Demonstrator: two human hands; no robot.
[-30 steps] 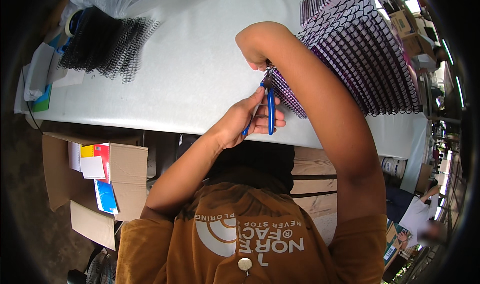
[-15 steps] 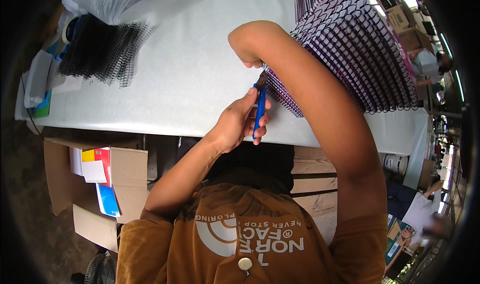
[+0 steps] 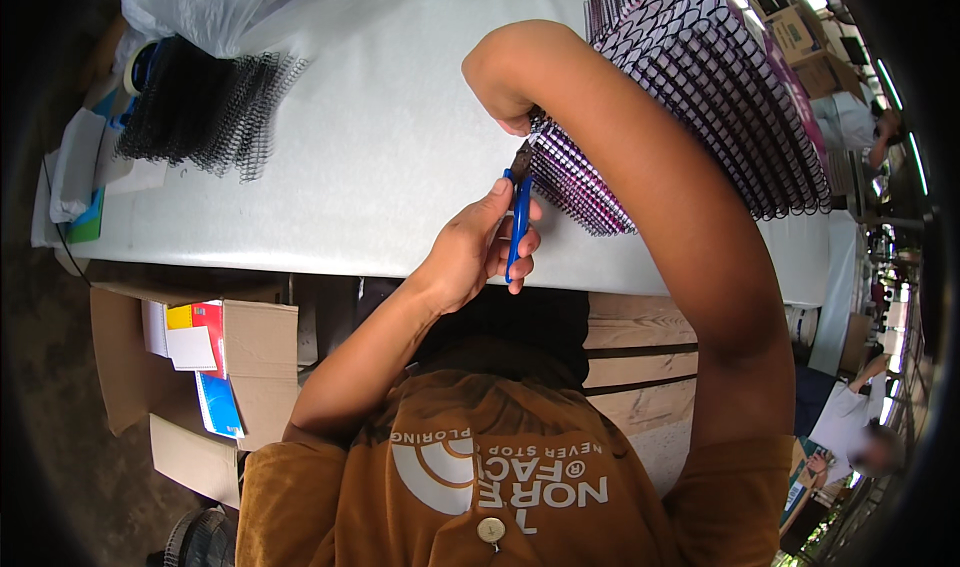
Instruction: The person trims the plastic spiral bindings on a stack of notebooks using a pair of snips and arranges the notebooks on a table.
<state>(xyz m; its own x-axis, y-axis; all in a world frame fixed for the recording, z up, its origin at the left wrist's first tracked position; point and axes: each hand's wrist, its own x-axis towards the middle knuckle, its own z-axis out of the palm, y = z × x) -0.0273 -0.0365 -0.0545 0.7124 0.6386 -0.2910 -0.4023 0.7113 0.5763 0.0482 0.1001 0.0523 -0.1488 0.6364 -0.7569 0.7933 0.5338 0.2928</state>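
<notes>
My left hand (image 3: pixel 475 247) is closed around the blue handles of a pair of small cutting pliers (image 3: pixel 519 202). Their dark jaws point up toward the near end of a row of spiral-bound notebooks (image 3: pixel 575 182), just below my right hand. That right hand (image 3: pixel 505 82) bends down sharply at the wrist over the same end, its fingers curled under. Most of those fingers are hidden, and what they pinch cannot be made out. Behind my right forearm lies a larger stack of notebooks (image 3: pixel 735 117) with dark coil bindings facing up.
On the table (image 3: pixel 370 167), a pile of loose black coils (image 3: pixel 200 107) lies at left, below a clear plastic bag (image 3: pixel 195 7). A cardboard box (image 3: pixel 262 367) with coloured notebooks stands under the table's left edge. Other people (image 3: pixel 845 427) are at the far right.
My right forearm and elbow have shifted slightly up and right, showing more of the notebook row beneath. My left hand keeps the pliers in nearly the same place.
</notes>
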